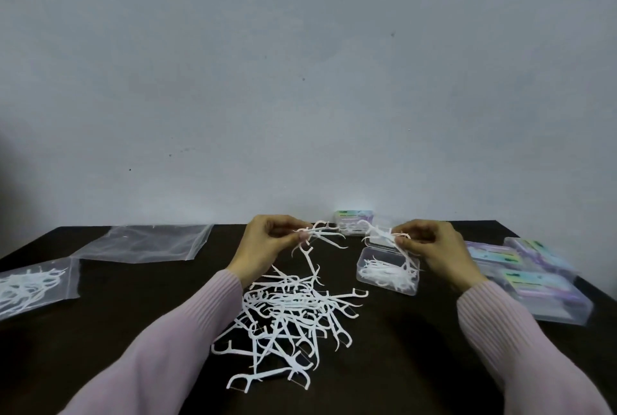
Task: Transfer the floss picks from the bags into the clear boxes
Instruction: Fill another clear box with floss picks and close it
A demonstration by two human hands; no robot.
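The far-left clear plastic bag (31,284) runs off the frame edge, white picks bunched inside, and the labels on the closed clear boxes with purple-green inserts (534,281) at the right are too blurred to read. Another such box (354,221) sits half hidden behind the hands by the wall. Left hand (267,244), fingers curled, pinches a few white plastic floss picks (319,234) above the counter; one more pick dangles from them, how it hangs on I can't make out. Right hand (430,247) pinches a small bunch of picks (399,241) right over the open clear rectangular box (387,269), which already holds a layer of picks. Its lid is hard to tell from the glare behind. A big tangled heap of loose white floss picks (290,314) lies between the pink ribbed sleeves (187,331). A flat, see-through bag (143,242) lies at the back left. Dark brown counter (100,348), plain grey-white wall (300,81) with a few specks.
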